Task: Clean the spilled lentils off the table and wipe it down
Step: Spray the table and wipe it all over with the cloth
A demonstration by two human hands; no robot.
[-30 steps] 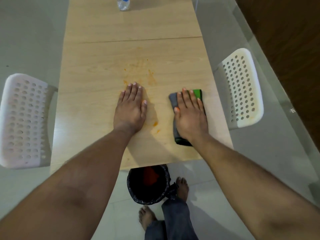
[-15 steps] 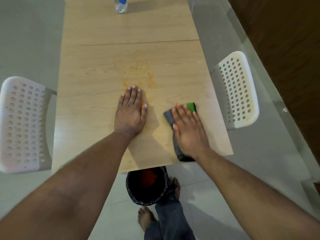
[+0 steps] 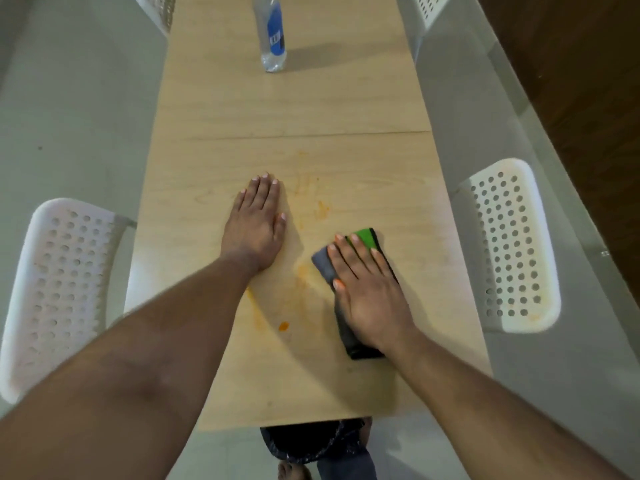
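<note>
Item: wiping pass, orange lentil residue on the wooden tabletop [image 3: 214, 341]. Your right hand [image 3: 369, 289] lies flat on the folded cleaning cloth [image 3: 363, 239], grey with a green panel and dark edging; the grip is spread, fingers straight and pressing down, nothing pinched. Your left hand [image 3: 258, 226] rests flat on bare wood to the left of the cloth, its grip likewise spread, palm down, bracing. Task's thing: no whole lentils can be made out; what shows is the smeared orange stain [image 3: 311, 199] just ahead of the left thumb and beyond the cloth's far-left corner, a paler patch [image 3: 303, 271] just left of the right thumb, a curved streak [image 3: 254, 308] beside the left forearm, and one bright orange blob [image 3: 283, 326] nearer you than both hands. Method, by my judgement: keep the palm weight even over the cloth so its whole face bears on the wood, sweep leftward over the patch by your thumb first, then draw toward yourself to gather the blob and streak. Overlap the strokes; turn the cloth to a fresh face if it starts to spread colour. Move the left hand aside before wiping where it rests, as residue may lie under it. The black-lined bin [image 3: 311, 441] sits below the near edge, directly behind both wrists, so pull loose bits that way. The water bottle [image 3: 272, 32] stands well beyond your fingertips, out of the stroke; white perforated chairs [image 3: 512, 244] flank the sides.
</note>
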